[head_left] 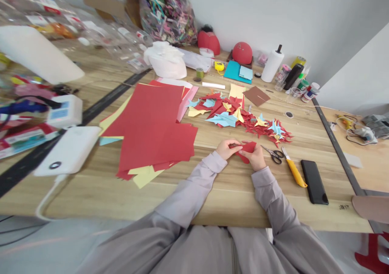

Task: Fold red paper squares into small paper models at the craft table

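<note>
A small piece of red paper (249, 147), partly folded, is held between both hands just above the table. My left hand (227, 148) pinches its left edge, while my right hand (256, 157) grips it from the right with the thumb across the front. Fingers cover part of the paper, so its full shape is hidden. Right behind the hands lies a heap of folded paper pieces (234, 112) in red, blue and yellow. Dark-handled scissors (276, 156) rest close to my right hand, with a yellow utility knife (295, 170) beside them.
A stack of red paper sheets (152, 120) lies to the left, yellow ones under it. A black phone (315, 182) is at the right and a white power bank (69, 150) at the left. Tissues (168, 61), a tape measure (219, 66) and several bottles (272, 65) line the back.
</note>
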The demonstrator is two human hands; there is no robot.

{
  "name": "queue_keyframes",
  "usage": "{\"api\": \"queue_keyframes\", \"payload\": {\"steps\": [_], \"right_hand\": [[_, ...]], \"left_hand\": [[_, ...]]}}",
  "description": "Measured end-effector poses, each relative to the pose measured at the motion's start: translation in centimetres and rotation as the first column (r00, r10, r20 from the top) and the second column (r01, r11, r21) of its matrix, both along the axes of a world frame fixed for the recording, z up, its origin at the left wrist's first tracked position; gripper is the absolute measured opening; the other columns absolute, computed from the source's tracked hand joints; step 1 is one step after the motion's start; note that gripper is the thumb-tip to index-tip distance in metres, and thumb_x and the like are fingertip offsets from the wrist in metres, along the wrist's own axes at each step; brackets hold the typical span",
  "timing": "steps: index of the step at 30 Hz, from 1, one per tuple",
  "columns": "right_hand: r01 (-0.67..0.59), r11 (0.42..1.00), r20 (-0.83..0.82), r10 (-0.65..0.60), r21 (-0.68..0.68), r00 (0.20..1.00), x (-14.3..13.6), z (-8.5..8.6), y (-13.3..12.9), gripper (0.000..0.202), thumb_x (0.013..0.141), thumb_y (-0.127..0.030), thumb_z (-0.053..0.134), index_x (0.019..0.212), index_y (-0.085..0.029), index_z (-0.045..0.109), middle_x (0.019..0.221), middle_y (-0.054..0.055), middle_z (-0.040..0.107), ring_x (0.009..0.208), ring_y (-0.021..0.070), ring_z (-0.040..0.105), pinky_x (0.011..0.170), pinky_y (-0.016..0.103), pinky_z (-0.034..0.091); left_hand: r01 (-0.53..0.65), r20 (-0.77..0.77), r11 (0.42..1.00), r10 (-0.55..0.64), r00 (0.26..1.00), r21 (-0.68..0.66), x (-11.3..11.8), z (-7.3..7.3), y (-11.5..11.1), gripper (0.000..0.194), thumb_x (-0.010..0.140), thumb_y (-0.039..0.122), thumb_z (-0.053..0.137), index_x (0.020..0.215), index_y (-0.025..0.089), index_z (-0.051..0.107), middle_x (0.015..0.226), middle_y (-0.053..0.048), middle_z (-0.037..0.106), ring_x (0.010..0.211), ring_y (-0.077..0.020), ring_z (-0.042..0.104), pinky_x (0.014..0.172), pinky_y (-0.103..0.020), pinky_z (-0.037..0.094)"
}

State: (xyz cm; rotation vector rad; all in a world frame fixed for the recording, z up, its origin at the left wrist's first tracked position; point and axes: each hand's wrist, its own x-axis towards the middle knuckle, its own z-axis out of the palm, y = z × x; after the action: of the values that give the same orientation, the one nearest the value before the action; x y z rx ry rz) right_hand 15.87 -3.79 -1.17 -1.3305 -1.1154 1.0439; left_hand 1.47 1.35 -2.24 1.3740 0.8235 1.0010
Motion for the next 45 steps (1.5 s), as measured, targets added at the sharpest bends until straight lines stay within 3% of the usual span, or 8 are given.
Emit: {"api": "queue_keyframes", "payload": {"steps": [3, 6, 9, 16, 23, 31, 40, 45], "right_hand": [[-0.006, 1.000, 0.084, 0.004, 0.016, 0.996, -0.1, 0.2, -0.1, 0.044, 0.056, -0.030, 0.081, 0.096, -0.017, 0.068, 0.080, 0.003, 0.071, 0.069, 0.0167, 0.063, 0.067, 0.030, 0.052], [-0.029, 0.999, 0.054, 0.027, 0.025, 0.998, -0.1, 0.3, -0.1, 0.045, 0.056, -0.030, 0.081, 0.097, -0.017, 0.067, 0.080, 0.002, 0.070, 0.067, 0.0162, 0.063, 0.065, 0.029, 0.052], [-0.053, 0.998, 0.025, 0.052, 0.037, 0.998, -0.1, 0.3, -0.1, 0.043, 0.056, -0.029, 0.081, 0.095, -0.017, 0.068, 0.082, 0.003, 0.071, 0.069, 0.0168, 0.064, 0.066, 0.030, 0.052], [-0.048, 0.999, -0.141, 0.045, -0.017, 0.989, -0.4, 0.0, -0.1, 0.038, 0.056, -0.032, 0.081, 0.089, -0.017, 0.070, 0.084, 0.004, 0.073, 0.072, 0.0186, 0.066, 0.071, 0.033, 0.055], [0.071, 0.996, -0.306, -0.083, -0.052, 0.948, -0.5, -0.2, 0.1, 0.025, 0.053, -0.028, 0.083, 0.070, -0.017, 0.068, 0.071, 0.001, 0.072, 0.061, 0.0162, 0.064, 0.065, 0.031, 0.055], [0.037, 0.999, -0.251, -0.039, -0.011, 0.967, -0.3, -0.2, 0.1, 0.026, 0.053, -0.026, 0.082, 0.077, -0.020, 0.073, 0.074, 0.001, 0.073, 0.066, 0.0164, 0.065, 0.067, 0.031, 0.054], [0.095, 0.989, -0.320, -0.126, -0.112, 0.939, -0.1, 0.4, 0.3, 0.016, 0.049, -0.021, 0.079, 0.062, -0.020, 0.070, 0.061, -0.002, 0.068, 0.057, 0.0164, 0.062, 0.057, 0.030, 0.051], [0.040, 0.982, -0.381, -0.108, -0.183, 0.918, 0.1, 0.7, 0.2, 0.021, 0.049, -0.024, 0.079, 0.066, -0.019, 0.067, 0.058, 0.000, 0.068, 0.051, 0.0173, 0.061, 0.046, 0.028, 0.047]], "left_hand": [[0.054, 0.016, 0.995, -0.053, 0.998, -0.078, -0.2, 0.5, 0.1, 0.029, 0.060, 0.041, 0.076, 0.062, 0.014, 0.065, 0.058, 0.000, 0.062, 0.053, -0.0106, 0.055, 0.052, -0.023, 0.045], [0.113, 0.038, 0.967, -0.107, 0.994, -0.228, -0.2, 0.8, 0.2, 0.034, 0.058, 0.045, 0.076, 0.059, 0.014, 0.062, 0.048, 0.003, 0.057, 0.044, -0.0089, 0.050, 0.045, -0.021, 0.040], [0.116, 0.042, 0.956, -0.108, 0.993, -0.270, -0.2, 0.9, 0.1, 0.037, 0.057, 0.047, 0.076, 0.057, 0.013, 0.061, 0.047, 0.002, 0.058, 0.043, -0.0091, 0.050, 0.042, -0.021, 0.038], [-0.039, 0.033, 0.979, 0.046, 0.998, -0.202, 0.1, 1.0, -0.2, 0.035, 0.050, 0.041, 0.082, 0.063, 0.013, 0.067, 0.046, 0.003, 0.057, 0.041, -0.0077, 0.049, 0.040, -0.020, 0.038], [0.056, 0.135, 0.962, -0.021, 0.991, -0.265, -0.3, 0.9, 0.1, 0.038, 0.051, 0.038, 0.082, 0.075, 0.011, 0.070, 0.056, -0.002, 0.067, 0.047, -0.0128, 0.059, 0.051, -0.026, 0.050], [0.022, 0.108, 0.979, 0.000, 0.994, -0.204, -0.3, 0.1, 0.3, 0.027, 0.055, 0.029, 0.081, 0.074, 0.012, 0.072, 0.055, -0.002, 0.067, 0.049, -0.0140, 0.061, 0.057, -0.029, 0.053], [0.166, 0.234, 0.959, -0.111, 0.966, -0.230, -0.5, 0.3, 0.2, 0.039, 0.053, 0.032, 0.081, 0.084, 0.012, 0.072, 0.068, -0.005, 0.072, 0.061, -0.0175, 0.067, 0.068, -0.033, 0.056], [0.156, 0.195, 0.985, -0.140, 0.971, -0.069, -0.6, 0.9, 0.1, 0.035, 0.052, 0.032, 0.083, 0.079, 0.013, 0.073, 0.083, -0.008, 0.072, 0.077, -0.0185, 0.067, 0.076, -0.031, 0.054]]}}
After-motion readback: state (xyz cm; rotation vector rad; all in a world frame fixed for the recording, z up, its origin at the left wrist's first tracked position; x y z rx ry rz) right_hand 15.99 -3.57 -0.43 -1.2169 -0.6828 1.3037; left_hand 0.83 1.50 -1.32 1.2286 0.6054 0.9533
